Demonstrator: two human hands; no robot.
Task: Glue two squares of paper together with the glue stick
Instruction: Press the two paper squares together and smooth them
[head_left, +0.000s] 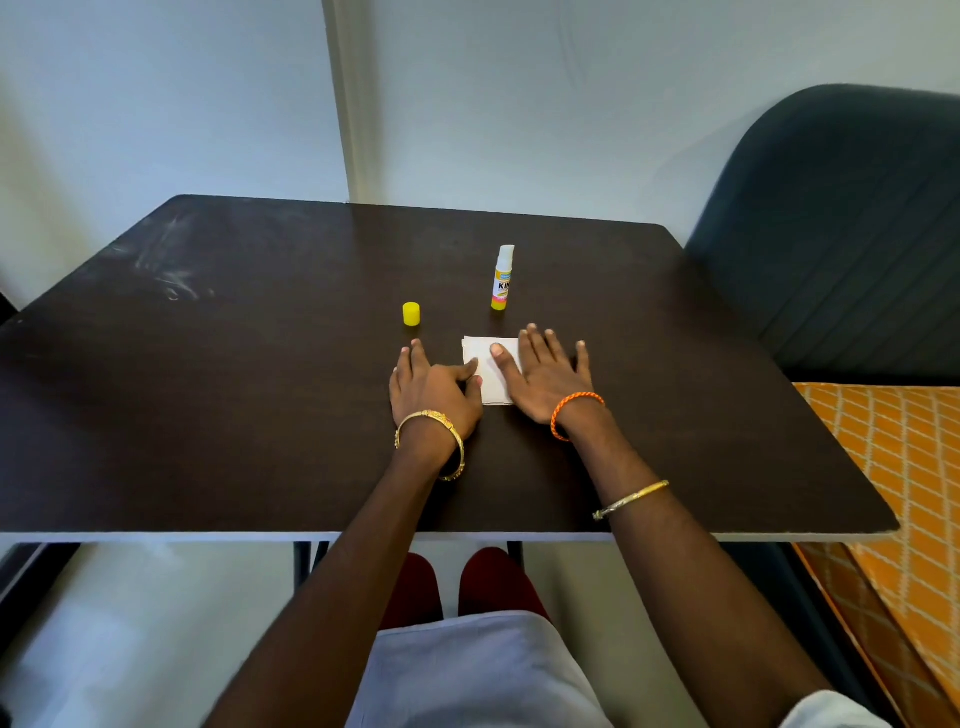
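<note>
A white paper square (491, 371) lies flat on the dark table (234, 389); whether a second sheet lies under it I cannot tell. My left hand (434, 389) rests flat at its left edge, thumb and a finger on the paper. My right hand (545, 371) lies spread on its right side, thumb pressing the sheet. The glue stick (502, 278) stands upright and uncapped just beyond the paper, white glue showing at the top. Its yellow cap (411, 314) stands on the table to the left of the stick.
A dark padded chair (841, 234) stands at the table's right. An orange patterned cloth (898, 493) lies below it at the right edge. A pale wall runs behind the table. The table's near edge is close to my lap.
</note>
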